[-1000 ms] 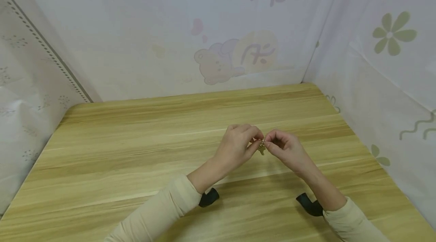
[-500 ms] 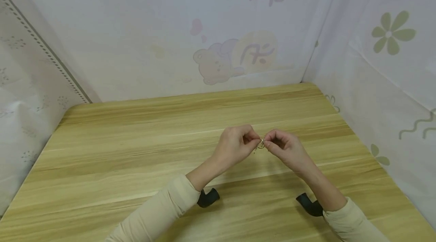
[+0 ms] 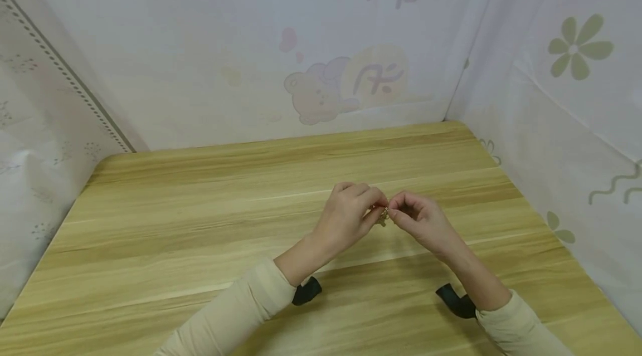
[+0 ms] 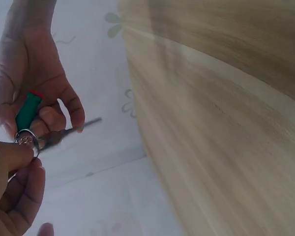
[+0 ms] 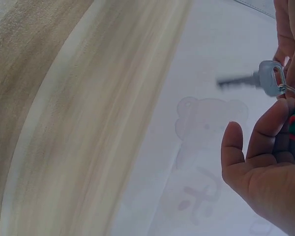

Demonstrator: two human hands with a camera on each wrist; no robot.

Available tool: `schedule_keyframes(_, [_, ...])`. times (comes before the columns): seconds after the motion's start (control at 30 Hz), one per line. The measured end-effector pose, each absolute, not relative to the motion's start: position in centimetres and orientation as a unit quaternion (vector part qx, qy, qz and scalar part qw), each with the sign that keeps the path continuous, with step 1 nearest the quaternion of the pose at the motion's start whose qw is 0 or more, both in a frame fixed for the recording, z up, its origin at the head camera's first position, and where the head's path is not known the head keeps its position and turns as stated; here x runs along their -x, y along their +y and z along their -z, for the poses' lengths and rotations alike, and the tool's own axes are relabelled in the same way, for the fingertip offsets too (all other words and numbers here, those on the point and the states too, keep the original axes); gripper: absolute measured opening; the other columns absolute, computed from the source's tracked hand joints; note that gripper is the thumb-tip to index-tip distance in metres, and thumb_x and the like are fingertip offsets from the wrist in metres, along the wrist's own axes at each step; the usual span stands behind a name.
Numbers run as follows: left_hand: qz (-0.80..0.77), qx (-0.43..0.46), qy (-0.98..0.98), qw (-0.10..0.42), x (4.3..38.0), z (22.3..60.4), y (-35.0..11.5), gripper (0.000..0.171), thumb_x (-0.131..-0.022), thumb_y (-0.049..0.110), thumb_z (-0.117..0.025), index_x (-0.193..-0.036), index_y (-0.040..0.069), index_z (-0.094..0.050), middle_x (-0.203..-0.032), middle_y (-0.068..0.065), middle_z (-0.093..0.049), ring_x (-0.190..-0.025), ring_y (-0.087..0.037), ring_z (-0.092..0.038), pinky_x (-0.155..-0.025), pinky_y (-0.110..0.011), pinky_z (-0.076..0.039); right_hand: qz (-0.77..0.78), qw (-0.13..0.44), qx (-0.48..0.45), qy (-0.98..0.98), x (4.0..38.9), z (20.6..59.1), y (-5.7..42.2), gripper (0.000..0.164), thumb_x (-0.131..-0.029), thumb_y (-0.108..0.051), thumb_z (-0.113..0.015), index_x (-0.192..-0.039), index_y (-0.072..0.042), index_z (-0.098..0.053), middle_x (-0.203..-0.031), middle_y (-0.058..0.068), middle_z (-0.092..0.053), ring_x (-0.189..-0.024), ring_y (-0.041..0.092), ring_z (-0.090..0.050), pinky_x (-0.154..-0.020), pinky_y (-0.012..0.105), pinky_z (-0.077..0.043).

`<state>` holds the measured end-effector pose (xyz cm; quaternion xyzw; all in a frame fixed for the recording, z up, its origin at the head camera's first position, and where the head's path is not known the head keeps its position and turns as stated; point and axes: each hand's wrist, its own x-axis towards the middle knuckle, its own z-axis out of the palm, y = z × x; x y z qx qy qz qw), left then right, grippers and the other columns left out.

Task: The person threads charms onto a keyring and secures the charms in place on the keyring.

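Note:
Above the wooden table, my left hand [image 3: 346, 211] and right hand [image 3: 421, 222] meet at the fingertips. Between them is a small metal key ring [image 4: 27, 140], pinched by the left thumb and finger from one side and by the right fingertips from the other. A silver key [image 5: 270, 78] dangles from the ring, its blade blurred. Also attached is a green charm with red trim [image 4: 28, 110], lying against the right hand's curled fingers. In the head view the fingers cover most of the ring, and only a bit of the key [image 3: 382, 221] shows below them.
Two black curved pieces [image 3: 307, 291] lie near the table's front, each partly covered by a forearm or sleeve. The wood-grain table [image 3: 200, 211] reaches back to a pale printed curtain [image 3: 200, 55], with more curtain at both sides.
My left fingers opened out a little from the ring half a second ago and now close over it again. The key swings beneath. My right hand stays almost still.

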<state>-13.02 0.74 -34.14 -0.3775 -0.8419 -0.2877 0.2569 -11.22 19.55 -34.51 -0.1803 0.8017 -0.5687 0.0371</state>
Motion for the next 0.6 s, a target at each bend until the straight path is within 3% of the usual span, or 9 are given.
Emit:
schedule_keyframes(0.13, [0.297, 0.375, -0.837, 0.267, 13.04, 34.09, 0.71, 0.009, -0.080, 0.011, -0.073, -0.079, 0.016, -0.067, -0.073, 0.007, -0.067, -0.067, -0.004, -0.061, -0.079, -0.031, -0.048, 0.566, 0.042, 0.171, 0.805, 11.25, 34.39, 19.49, 0.013, -0.093, -0.007, -0.056, -0.093, 0.006, -0.058, -0.086, 0.003, -0.058, -0.075, 0.009, -0.051, -0.066, 0.023, -0.044])
schedule_keyframes(0.37, [0.390, 0.345, -0.833, 0.186, 13.12, 33.94, 0.53, 0.009, -0.079, 0.002, -0.071, -0.076, 0.011, -0.068, -0.069, 0.003, -0.067, -0.058, -0.003, -0.058, -0.052, -0.008, -0.040, 0.571, 0.037, 0.179, 0.800, 11.14, 34.40, 19.48, 0.011, -0.093, -0.005, -0.056, -0.093, 0.005, -0.058, -0.086, 0.008, -0.059, -0.074, 0.007, -0.051, -0.065, 0.022, -0.044])
schedule_keyframes(0.6, [0.444, 0.304, -0.836, 0.103, 13.02, 33.88, 0.48, 0.005, -0.081, 0.004, -0.069, -0.079, 0.008, -0.068, -0.070, 0.000, -0.069, -0.057, -0.004, -0.061, -0.050, -0.011, -0.044, 0.568, 0.046, 0.179, 0.802, 11.13, 34.38, 19.53, 0.009, -0.092, -0.004, -0.057, -0.094, 0.005, -0.058, -0.087, -0.001, -0.059, -0.074, 0.008, -0.052, -0.065, 0.022, -0.045])
